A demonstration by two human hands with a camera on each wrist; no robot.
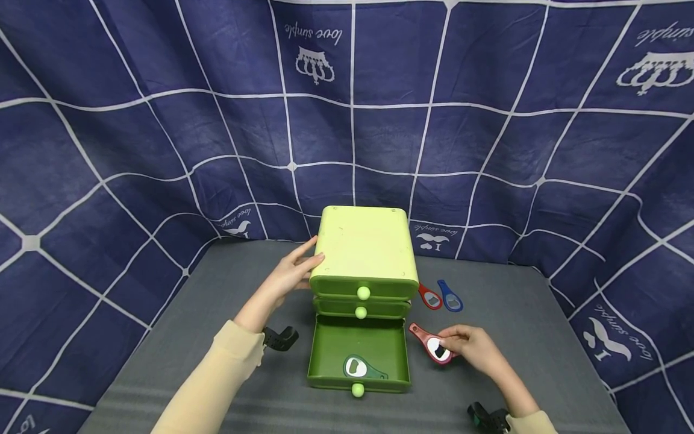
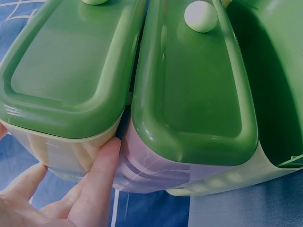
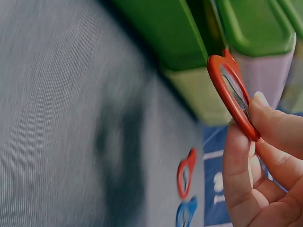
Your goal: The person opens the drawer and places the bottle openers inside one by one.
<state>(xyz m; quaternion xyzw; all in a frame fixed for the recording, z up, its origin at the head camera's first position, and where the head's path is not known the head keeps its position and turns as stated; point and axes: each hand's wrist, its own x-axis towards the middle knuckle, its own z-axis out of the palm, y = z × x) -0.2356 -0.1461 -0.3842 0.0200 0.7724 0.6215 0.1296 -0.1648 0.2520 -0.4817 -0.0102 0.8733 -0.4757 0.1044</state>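
A small drawer cabinet (image 1: 365,241) with a pale yellow-green body and green drawer fronts stands in the middle of the table. My left hand (image 1: 286,278) rests against its left side, fingers spread. The bottom drawer (image 1: 358,339) is pulled out, and a green bottle opener (image 1: 373,371) lies inside near its front. Right of that drawer, my right hand (image 1: 477,348) pinches a red bottle opener (image 3: 222,90) by its round end, between thumb and fingers. In the right wrist view it is held above the table, its narrow handle pointing at the cabinet.
Another red bottle opener (image 1: 428,296) and a blue bottle opener (image 1: 451,298) lie on the grey table right of the cabinet. The two upper drawers, with round knobs (image 1: 363,293), are pushed in. A dark blue curtain (image 1: 390,138) with white lines hangs behind.
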